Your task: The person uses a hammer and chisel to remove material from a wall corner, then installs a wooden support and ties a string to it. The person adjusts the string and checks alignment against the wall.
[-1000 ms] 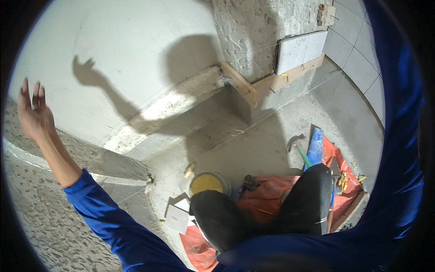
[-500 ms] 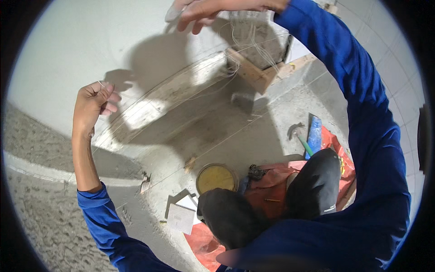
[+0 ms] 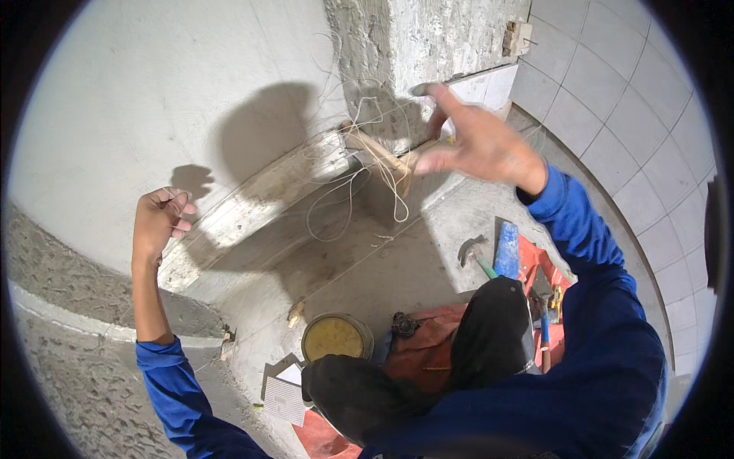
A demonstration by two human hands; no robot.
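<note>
A thin white string (image 3: 359, 180) hangs in tangled loops in front of a rough concrete column (image 3: 428, 46). My right hand (image 3: 474, 141) is raised by the column with its fingers spread, and the bundle of loops hangs from its thumb side. My left hand (image 3: 160, 222) is up at the left with curled fingers, pinching a strand of the string that runs across toward the right hand. Both arms wear blue sleeves. A wooden strip (image 3: 382, 157) sits behind the loops.
Below lie a round tub of yellow stuff (image 3: 336, 336), a hammer (image 3: 474, 256), a blue flat tool (image 3: 506, 249) and a red cloth (image 3: 428, 344) beside my dark-trousered knees (image 3: 489, 336). White tiles (image 3: 612, 115) cover the right wall. A pale square piece (image 3: 284, 398) rests on the floor.
My left hand came in from far left and closed on the string. My right hand entered at the top, then dropped lower and to the right, drawing the loops along.
</note>
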